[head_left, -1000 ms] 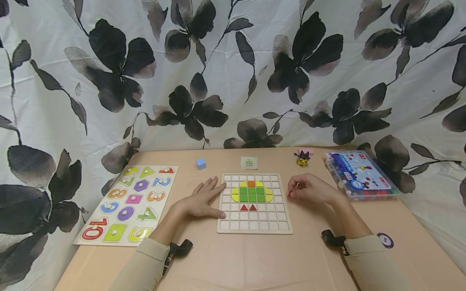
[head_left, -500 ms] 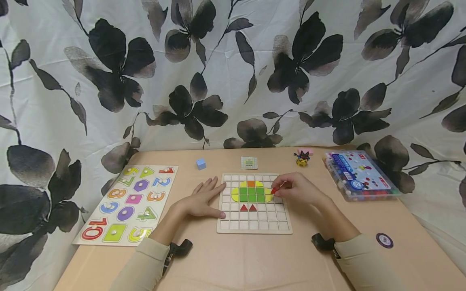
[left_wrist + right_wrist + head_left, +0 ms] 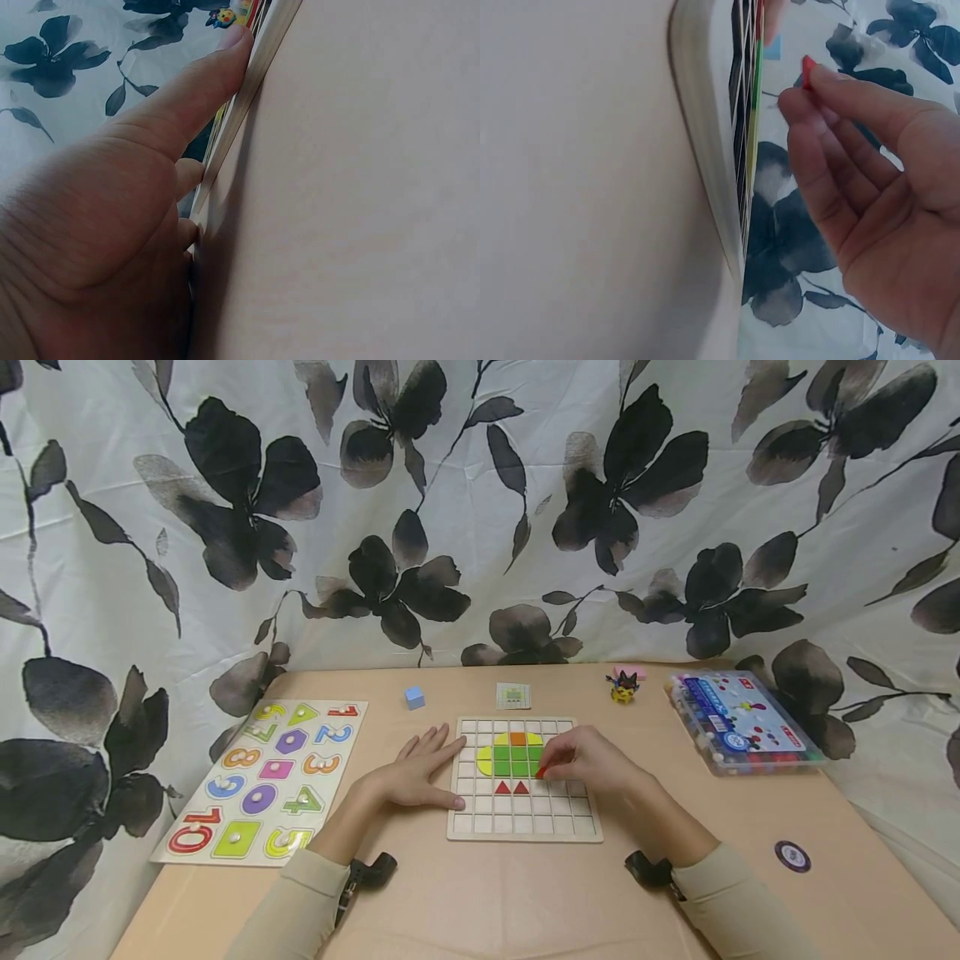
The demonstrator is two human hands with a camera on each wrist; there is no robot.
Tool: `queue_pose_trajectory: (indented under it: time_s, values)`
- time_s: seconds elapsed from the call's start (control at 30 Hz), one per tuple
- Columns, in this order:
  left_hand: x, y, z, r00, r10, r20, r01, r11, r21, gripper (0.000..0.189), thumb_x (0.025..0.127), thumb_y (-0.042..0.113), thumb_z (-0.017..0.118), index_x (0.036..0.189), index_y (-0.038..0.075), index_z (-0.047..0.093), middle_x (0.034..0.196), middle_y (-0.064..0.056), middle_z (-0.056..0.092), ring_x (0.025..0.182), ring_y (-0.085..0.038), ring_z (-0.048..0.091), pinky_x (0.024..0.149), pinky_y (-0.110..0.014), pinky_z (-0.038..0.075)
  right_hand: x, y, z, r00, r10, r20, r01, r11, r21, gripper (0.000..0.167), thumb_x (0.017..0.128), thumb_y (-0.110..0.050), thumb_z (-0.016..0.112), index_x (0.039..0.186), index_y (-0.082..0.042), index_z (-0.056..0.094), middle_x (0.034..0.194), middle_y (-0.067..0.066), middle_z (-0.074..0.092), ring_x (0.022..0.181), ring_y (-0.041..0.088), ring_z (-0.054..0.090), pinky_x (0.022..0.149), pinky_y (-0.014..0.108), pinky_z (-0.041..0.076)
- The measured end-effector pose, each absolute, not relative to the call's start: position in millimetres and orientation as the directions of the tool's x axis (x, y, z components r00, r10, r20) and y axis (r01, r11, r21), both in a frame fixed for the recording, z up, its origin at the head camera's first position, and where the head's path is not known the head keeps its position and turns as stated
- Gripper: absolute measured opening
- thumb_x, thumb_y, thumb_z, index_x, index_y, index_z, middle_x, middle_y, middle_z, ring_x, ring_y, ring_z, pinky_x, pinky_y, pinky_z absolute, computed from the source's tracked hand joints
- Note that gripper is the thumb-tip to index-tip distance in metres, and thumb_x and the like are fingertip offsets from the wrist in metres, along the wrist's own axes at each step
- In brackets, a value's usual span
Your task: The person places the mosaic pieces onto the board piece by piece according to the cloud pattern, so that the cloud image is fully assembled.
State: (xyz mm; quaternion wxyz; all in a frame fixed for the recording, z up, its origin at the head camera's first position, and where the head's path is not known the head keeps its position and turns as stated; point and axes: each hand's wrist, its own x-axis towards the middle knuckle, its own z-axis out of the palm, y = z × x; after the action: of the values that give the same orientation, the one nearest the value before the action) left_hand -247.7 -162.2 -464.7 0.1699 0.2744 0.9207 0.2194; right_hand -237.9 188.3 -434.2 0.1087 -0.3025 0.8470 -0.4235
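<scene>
A white gridded board (image 3: 525, 828) lies on the table, bearing green squares (image 3: 510, 762), an orange square (image 3: 517, 739), yellow rounded pieces (image 3: 485, 761) and two red triangles (image 3: 512, 788). Along its left edge rests my left hand (image 3: 412, 779), fingers spread, with thumb and index fingertip on the border; the left wrist view shows the thumb (image 3: 202, 82) over the rim. My right hand (image 3: 592, 762) pinches a small red piece (image 3: 808, 72) between thumb and fingers, over the board just right of the green squares. It hides the yellow pieces on that side.
A number-and-shape puzzle board (image 3: 262, 777) lies at the left. Behind the grid stand a blue cube (image 3: 414, 697), a small pattern card (image 3: 513, 696) and a little yellow-black figure (image 3: 622, 687). A plastic case (image 3: 746, 718) and a round dark disc (image 3: 792, 856) are on the right.
My right hand has moved left with the red piece, from beside the board to over it near the green squares. The left hand stays where it was.
</scene>
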Motion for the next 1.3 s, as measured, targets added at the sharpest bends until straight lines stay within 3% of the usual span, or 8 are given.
queue_pose_trajectory:
  time_s: [0.27, 0.77, 1.3]
  values:
    - [-248, -162, -465, -0.794, 0.578, -0.188, 0.427, 0.751, 0.504, 0.111, 0.083, 0.069, 0.074, 0.168, 0.025, 0.02, 0.176, -0.014, -0.004, 0.163, -0.034, -0.009, 0.131, -0.057, -0.006, -237, 184, -441, -0.783, -0.622, 0.001, -0.418, 0.526, -0.741, 0.013, 0.089, -0.004, 0.08, 0.093, -0.017, 0.081, 0.084, -0.007, 0.074, 0.076, 0.012, 0.063, 0.067, 0.023, 0.056]
    - [-248, -163, -467, -0.791, 0.587, -0.173, 0.444, 0.744, 0.499, 0.112, 0.083, 0.069, 0.075, 0.168, 0.021, 0.021, 0.176, -0.018, -0.002, 0.163, -0.038, -0.006, 0.13, -0.059, -0.003, -237, 182, -448, -0.744, -0.668, 0.007, -0.474, 0.521, -0.71, 0.013, 0.088, -0.003, 0.082, 0.095, -0.014, 0.081, 0.087, -0.006, 0.073, 0.077, 0.01, 0.06, 0.068, 0.021, 0.054]
    - [-247, -163, -466, -0.798, 0.569, -0.198, 0.42, 0.762, 0.493, 0.111, 0.082, 0.071, 0.073, 0.168, 0.027, 0.019, 0.176, -0.012, -0.005, 0.163, -0.032, -0.01, 0.131, -0.055, -0.006, -237, 182, -449, -0.733, -0.68, -0.035, -0.475, 0.548, -0.689, 0.012, 0.089, -0.008, 0.082, 0.098, -0.014, 0.081, 0.085, -0.007, 0.07, 0.078, 0.01, 0.059, 0.068, 0.02, 0.05]
